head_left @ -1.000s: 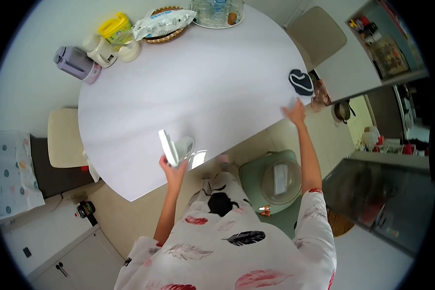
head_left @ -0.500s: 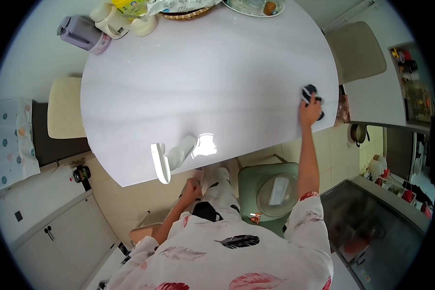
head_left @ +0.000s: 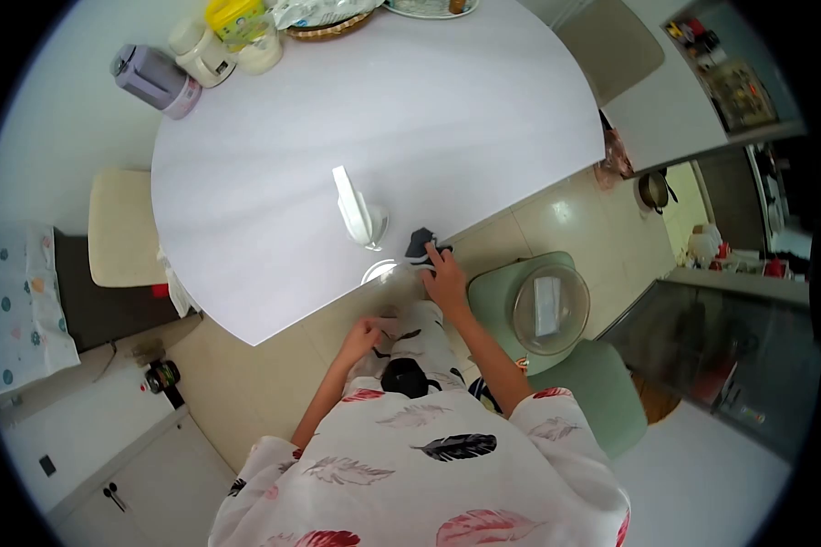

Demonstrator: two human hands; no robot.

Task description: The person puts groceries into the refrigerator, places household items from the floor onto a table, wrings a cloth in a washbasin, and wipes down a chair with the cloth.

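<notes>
My right hand (head_left: 445,278) is at the near table edge, fingers pressed on a bunched dark cloth (head_left: 420,244) with some white on it. Part of the cloth lies under those fingers. My left hand (head_left: 365,335) hovers over my lap, off the table, its fingers loosely curled together with no object visible in them. To the left of the cloth stands a white object with a long flat head (head_left: 356,214), possibly a lamp, on the white table (head_left: 274,182).
Along the far edge stand a purple jug (head_left: 155,80), a cream jug (head_left: 201,56), a yellow package (head_left: 235,18) and a basket (head_left: 328,29). A green chair (head_left: 497,296) bearing a clear round lid (head_left: 575,310) is at the right. A beige chair (head_left: 120,228) is at the left.
My right hand has brought the cloth from the table's right end leftward to the near edge by my lap. The view has shifted and turned. My left hand stays near my lap.
</notes>
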